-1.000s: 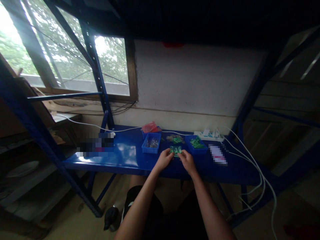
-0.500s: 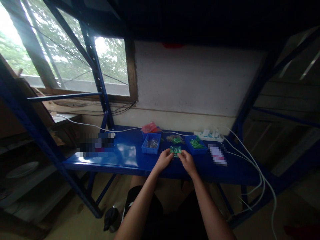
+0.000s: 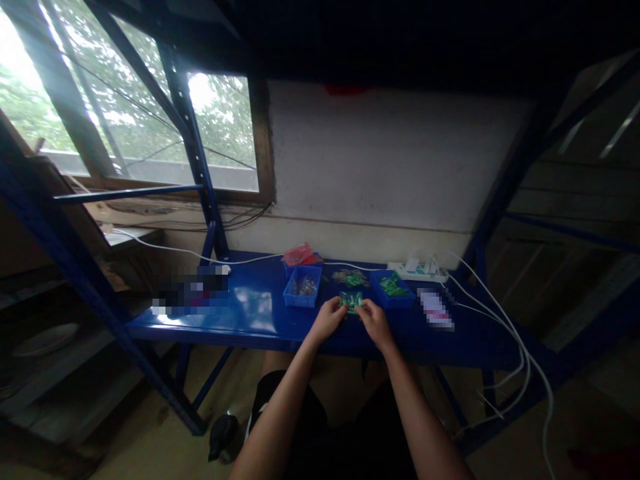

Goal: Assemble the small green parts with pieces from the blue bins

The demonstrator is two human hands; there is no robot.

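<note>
While both forearms reach in from the near edge of the blue bench [image 3: 240, 313], the left hand [image 3: 327, 319] and the right hand [image 3: 375, 321] meet around a small green circuit board [image 3: 351, 301] held just above the bench top, a little in from the near edge and about midway along it. The board lies directly between the two hands, its long axis running left to right, so each grip takes one short end: the left fingers are curled closed on the left end, the right fingers pinched on the right end, and neither hand is clearly nearer than the other. Whether anything smaller sits between the right fingertips cannot be told at this size. Just beyond the board lies a loose scatter of green parts [image 3: 351, 279]; left of that stands a blue bin [image 3: 303, 287] of small pale parts, and right of it a second blue bin [image 3: 393, 288] of green pieces. A white power strip [image 3: 417, 270] rests toward the far right edge, its cable [image 3: 505, 333] trailing off the right end.
</note>
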